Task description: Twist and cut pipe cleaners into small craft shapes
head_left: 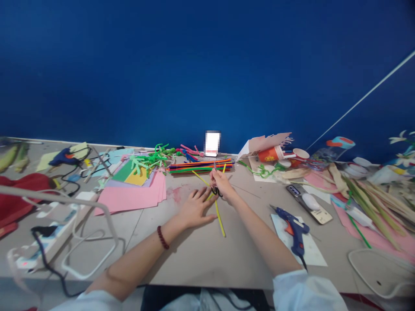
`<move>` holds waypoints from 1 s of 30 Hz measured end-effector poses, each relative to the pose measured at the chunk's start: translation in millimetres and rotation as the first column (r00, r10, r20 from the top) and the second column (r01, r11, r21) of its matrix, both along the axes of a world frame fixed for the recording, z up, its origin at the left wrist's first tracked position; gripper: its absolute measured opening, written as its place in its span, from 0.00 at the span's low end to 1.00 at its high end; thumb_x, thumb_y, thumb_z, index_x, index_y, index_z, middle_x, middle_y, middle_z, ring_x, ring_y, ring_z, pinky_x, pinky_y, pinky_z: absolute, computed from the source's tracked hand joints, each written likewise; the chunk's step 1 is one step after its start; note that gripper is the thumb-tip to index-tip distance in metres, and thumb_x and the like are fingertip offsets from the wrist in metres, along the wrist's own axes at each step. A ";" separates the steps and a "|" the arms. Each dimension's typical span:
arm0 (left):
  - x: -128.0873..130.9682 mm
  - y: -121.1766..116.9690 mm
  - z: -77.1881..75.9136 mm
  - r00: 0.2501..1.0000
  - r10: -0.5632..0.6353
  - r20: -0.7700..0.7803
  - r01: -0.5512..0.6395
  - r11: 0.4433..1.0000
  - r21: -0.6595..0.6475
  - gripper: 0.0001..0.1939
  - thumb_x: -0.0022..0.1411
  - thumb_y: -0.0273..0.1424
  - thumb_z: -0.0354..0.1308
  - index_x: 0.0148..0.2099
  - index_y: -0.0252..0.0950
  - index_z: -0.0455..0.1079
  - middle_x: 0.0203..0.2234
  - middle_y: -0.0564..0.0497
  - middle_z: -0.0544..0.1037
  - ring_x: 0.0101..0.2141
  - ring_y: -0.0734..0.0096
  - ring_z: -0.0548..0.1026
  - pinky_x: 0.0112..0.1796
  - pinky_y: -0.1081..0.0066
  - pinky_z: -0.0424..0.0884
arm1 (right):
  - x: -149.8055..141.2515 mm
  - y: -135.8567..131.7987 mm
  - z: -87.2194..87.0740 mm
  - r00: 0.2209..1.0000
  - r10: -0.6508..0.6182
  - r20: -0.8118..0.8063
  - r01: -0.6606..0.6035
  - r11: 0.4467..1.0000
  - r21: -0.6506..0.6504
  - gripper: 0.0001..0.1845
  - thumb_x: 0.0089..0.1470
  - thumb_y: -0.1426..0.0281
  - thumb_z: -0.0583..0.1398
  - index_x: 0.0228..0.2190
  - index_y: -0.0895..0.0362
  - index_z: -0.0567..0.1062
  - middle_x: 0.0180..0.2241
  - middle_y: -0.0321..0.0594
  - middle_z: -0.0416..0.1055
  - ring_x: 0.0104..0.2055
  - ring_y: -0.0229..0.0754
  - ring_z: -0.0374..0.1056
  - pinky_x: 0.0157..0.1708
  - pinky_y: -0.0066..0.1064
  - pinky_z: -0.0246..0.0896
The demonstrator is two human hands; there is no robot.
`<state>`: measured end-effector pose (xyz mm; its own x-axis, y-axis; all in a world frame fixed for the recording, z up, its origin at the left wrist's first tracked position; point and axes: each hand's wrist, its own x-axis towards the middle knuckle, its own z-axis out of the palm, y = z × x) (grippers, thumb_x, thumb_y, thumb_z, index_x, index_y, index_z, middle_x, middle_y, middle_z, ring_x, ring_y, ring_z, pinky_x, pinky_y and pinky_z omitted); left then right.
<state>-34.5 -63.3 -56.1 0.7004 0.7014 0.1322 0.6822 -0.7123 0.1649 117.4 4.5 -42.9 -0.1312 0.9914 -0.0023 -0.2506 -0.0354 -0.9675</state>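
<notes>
My left hand lies flat on the table with its fingers spread, the fingertips close to my right hand. My right hand is closed around what looks like a small pair of scissors; dark handle loops show below the fist, and the blades are mostly hidden by the fingers. Yellow pipe cleaners lie under and around both hands, crossing near the left fingertips. One end points toward me, others away. Just beyond the hands sits a bundle of coloured pipe cleaners, in orange, purple, red and green.
Left are pink paper sheets, green pipe-cleaner shapes and a power strip with cables. A blue glue gun rests on white paper at right, near a phone. Paper cups lie behind, before a blue wall.
</notes>
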 end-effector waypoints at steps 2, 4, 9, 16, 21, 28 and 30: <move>0.1 0.3 -0.1 1.000 0.001 0.003 -0.001 1.000 0.000 0.36 0.59 0.54 0.45 0.66 0.46 0.51 0.64 0.42 0.54 0.61 0.47 0.53 0.55 0.50 0.51 | 0.3 -0.5 0.9 1.000 0.008 -0.008 -0.008 1.000 0.011 0.24 0.47 0.46 0.57 0.21 0.54 0.61 0.11 0.23 0.46 0.13 0.30 0.45 0.17 0.25 0.50; 0.3 0.5 0.4 1.000 -0.003 0.006 0.003 1.000 0.000 0.36 0.59 0.54 0.46 0.65 0.46 0.51 0.64 0.42 0.54 0.61 0.47 0.53 0.55 0.50 0.51 | 0.6 -0.6 0.1 1.000 0.018 -0.007 -0.018 1.000 0.013 0.24 0.48 0.46 0.57 0.21 0.54 0.61 0.11 0.23 0.46 0.13 0.30 0.45 0.17 0.25 0.49; 1.2 -0.6 2.8 1.000 -0.008 0.015 0.008 1.000 0.005 0.35 0.59 0.53 0.47 0.65 0.47 0.51 0.64 0.43 0.53 0.60 0.46 0.54 0.54 0.49 0.53 | 0.7 -1.1 -6.1 0.999 -0.022 0.037 0.021 1.000 0.011 0.25 0.47 0.46 0.57 0.20 0.54 0.61 0.11 0.24 0.47 0.13 0.30 0.45 0.16 0.25 0.47; 1.3 -0.7 -0.3 1.000 -0.005 -0.007 0.005 1.000 0.001 0.35 0.60 0.52 0.47 0.66 0.48 0.50 0.64 0.43 0.53 0.61 0.46 0.52 0.54 0.49 0.51 | 1.4 -2.8 -12.5 0.997 -0.034 0.073 0.029 0.997 0.068 0.25 0.47 0.45 0.56 0.21 0.54 0.62 0.13 0.25 0.49 0.14 0.30 0.44 0.15 0.25 0.40; 0.6 -0.2 0.1 1.000 -0.008 -0.002 0.008 1.000 -0.012 0.35 0.60 0.53 0.46 0.66 0.48 0.50 0.64 0.45 0.53 0.61 0.46 0.52 0.54 0.49 0.51 | 4.6 -3.9 -10.0 0.997 -0.067 -0.050 0.068 0.997 0.032 0.25 0.46 0.45 0.57 0.21 0.54 0.61 0.12 0.24 0.46 0.14 0.31 0.44 0.17 0.25 0.45; 0.9 -0.4 0.6 1.000 -0.013 0.008 0.013 1.000 0.000 0.35 0.59 0.53 0.47 0.65 0.47 0.52 0.63 0.45 0.57 0.60 0.46 0.53 0.54 0.49 0.52 | 3.1 -6.1 -10.5 0.995 -0.073 -0.071 0.074 0.997 0.022 0.25 0.47 0.45 0.57 0.21 0.53 0.61 0.12 0.24 0.47 0.14 0.31 0.44 0.18 0.27 0.48; 1.0 -0.8 1.4 1.000 -0.014 0.012 0.014 1.000 -0.001 0.35 0.59 0.53 0.47 0.65 0.47 0.52 0.62 0.45 0.57 0.60 0.46 0.53 0.54 0.49 0.52 | 2.1 -6.3 -10.5 0.995 -0.071 -0.070 0.073 0.997 0.023 0.25 0.47 0.45 0.57 0.21 0.53 0.61 0.12 0.24 0.47 0.14 0.31 0.44 0.18 0.26 0.48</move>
<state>-33.5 -64.2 -54.8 0.7082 0.6920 0.1398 0.6705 -0.7213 0.1739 119.6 -1.7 -53.4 -0.0588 0.9978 0.0294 -0.3183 0.0091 -0.9479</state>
